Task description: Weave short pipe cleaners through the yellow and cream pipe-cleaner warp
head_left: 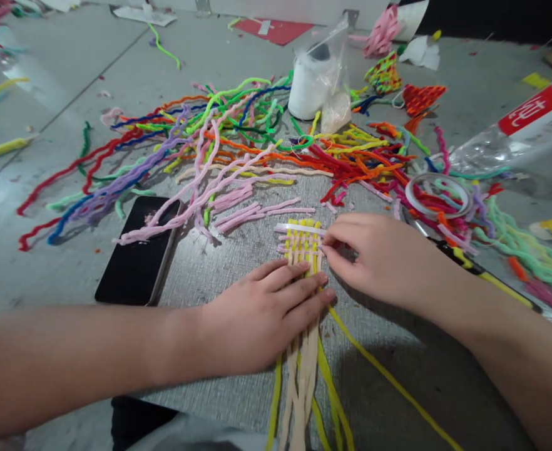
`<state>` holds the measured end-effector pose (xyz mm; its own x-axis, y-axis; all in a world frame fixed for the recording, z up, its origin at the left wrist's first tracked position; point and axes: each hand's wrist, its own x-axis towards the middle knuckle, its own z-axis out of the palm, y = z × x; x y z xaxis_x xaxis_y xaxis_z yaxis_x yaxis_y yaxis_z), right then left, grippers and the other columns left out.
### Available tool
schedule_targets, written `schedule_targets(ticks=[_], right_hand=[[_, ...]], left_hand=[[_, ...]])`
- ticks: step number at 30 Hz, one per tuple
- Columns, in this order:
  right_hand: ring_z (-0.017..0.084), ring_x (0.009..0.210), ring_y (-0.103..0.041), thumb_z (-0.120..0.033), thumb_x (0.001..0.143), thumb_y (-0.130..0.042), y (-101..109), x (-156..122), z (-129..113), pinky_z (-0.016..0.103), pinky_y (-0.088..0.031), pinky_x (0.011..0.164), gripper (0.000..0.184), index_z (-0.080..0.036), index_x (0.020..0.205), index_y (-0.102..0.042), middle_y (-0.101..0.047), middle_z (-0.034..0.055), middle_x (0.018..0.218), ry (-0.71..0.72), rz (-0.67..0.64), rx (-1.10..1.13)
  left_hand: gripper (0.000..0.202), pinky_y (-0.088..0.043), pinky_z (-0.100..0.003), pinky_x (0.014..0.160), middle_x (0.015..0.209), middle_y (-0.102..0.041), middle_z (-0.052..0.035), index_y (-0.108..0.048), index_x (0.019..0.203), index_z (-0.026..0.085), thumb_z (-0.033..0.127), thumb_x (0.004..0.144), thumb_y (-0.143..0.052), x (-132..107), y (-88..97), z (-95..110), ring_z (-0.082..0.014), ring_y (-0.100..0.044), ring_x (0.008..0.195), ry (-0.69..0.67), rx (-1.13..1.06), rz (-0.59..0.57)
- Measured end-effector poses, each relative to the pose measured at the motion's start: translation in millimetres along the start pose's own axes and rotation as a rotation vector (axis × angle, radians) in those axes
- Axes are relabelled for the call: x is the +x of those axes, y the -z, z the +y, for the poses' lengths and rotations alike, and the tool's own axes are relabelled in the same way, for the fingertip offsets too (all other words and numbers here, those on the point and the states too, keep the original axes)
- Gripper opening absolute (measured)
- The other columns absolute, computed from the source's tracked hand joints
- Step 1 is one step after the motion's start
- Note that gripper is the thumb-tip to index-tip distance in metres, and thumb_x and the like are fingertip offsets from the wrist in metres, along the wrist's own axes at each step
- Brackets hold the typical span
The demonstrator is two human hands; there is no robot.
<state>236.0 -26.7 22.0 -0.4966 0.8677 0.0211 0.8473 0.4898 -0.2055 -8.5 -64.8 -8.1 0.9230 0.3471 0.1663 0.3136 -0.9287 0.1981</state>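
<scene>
Pins lengthwise strands [299, 369] flat under released left hand [261, 313]; pinches crosswise pink strand [283, 249] with right hand [374, 257] at right edge of woven patch [300, 241].

yellow and pale pink woven patch [300, 243], black phone [138, 254], possibly grey textured mat [238, 250].

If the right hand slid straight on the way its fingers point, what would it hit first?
The small woven patch of yellow and pink pipe cleaners: the right hand points left and its fingertips seem to touch its edge.
</scene>
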Motion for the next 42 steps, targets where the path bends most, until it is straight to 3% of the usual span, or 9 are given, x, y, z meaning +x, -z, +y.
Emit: schedule_targets(ticks=[9, 14, 18, 28, 35, 42], right_hand=[[0.024, 0.092, -0.067, -0.016, 0.102, -0.052, -5.4, 1.4, 2.8, 0.036, -0.049, 0.080, 0.022, -0.017, 0.095, -0.073, -0.071, 0.0096, 0.098, 0.121, -0.012, 0.086], [0.023, 0.093, -0.068, -0.013, 0.102, -0.053, -5.8, 1.5, 6.1, 0.035, -0.049, 0.081, 0.023, -0.017, 0.102, -0.075, -0.071, 0.0090, 0.102, 0.097, -0.046, 0.106], [0.024, 0.092, -0.067, -0.020, 0.103, -0.058, -1.1, 0.0, 7.2, 0.035, -0.049, 0.078, 0.016, -0.017, 0.101, -0.074, -0.070, 0.0085, 0.099, 0.098, -0.009, 0.043], [0.025, 0.091, -0.069, -0.018, 0.103, -0.056, 0.2, 0.8, 7.3, 0.035, -0.048, 0.075, 0.020, -0.016, 0.097, -0.075, -0.071, 0.0090, 0.097, 0.074, -0.014, -0.013], [0.024, 0.091, -0.069, -0.015, 0.100, -0.056, -1.9, 3.1, 5.3, 0.036, -0.051, 0.080, 0.021, -0.014, 0.092, -0.075, -0.070, 0.0098, 0.095, 0.069, -0.029, 0.101], [0.024, 0.090, -0.069, -0.018, 0.097, -0.059, -5.1, 2.9, 5.7, 0.035, -0.052, 0.081, 0.017, -0.017, 0.090, -0.074, -0.071, 0.0097, 0.095, 0.044, 0.007, 0.146]], left_hand=[[0.048, -0.050, -0.053, 0.118, 0.154, -0.056, -0.0215, -0.057, 0.151, 0.012, 0.026, 0.105, -0.053, 1.2, 1.9, 0.5, -0.0363, -0.054, 0.143, 0.035, -0.029, 0.012], [0.054, -0.055, -0.063, 0.110, 0.165, -0.038, -0.0284, -0.053, 0.156, 0.019, 0.031, 0.103, -0.059, -2.9, 1.2, 0.9, -0.0485, -0.037, 0.155, 0.104, -0.053, 0.005], [0.054, -0.054, -0.068, 0.108, 0.164, -0.035, -0.0330, -0.053, 0.156, 0.018, 0.031, 0.104, -0.057, -3.4, 0.7, -0.7, -0.0541, -0.036, 0.154, 0.092, -0.068, 0.001], [0.051, -0.052, -0.064, 0.113, 0.162, -0.042, -0.0317, -0.055, 0.154, 0.017, 0.031, 0.105, -0.057, -0.8, 3.9, -3.4, -0.0488, -0.041, 0.154, 0.061, -0.070, -0.007], [0.050, -0.052, -0.061, 0.116, 0.164, -0.042, -0.0297, -0.054, 0.153, 0.017, 0.031, 0.105, -0.056, -0.4, 4.8, -4.2, -0.0456, -0.040, 0.156, 0.060, -0.092, -0.023], [0.049, -0.055, -0.063, 0.111, 0.162, -0.041, -0.0342, -0.054, 0.153, 0.016, 0.031, 0.106, -0.053, 0.4, 5.3, -4.6, -0.0495, -0.041, 0.154, 0.053, -0.093, -0.031]])
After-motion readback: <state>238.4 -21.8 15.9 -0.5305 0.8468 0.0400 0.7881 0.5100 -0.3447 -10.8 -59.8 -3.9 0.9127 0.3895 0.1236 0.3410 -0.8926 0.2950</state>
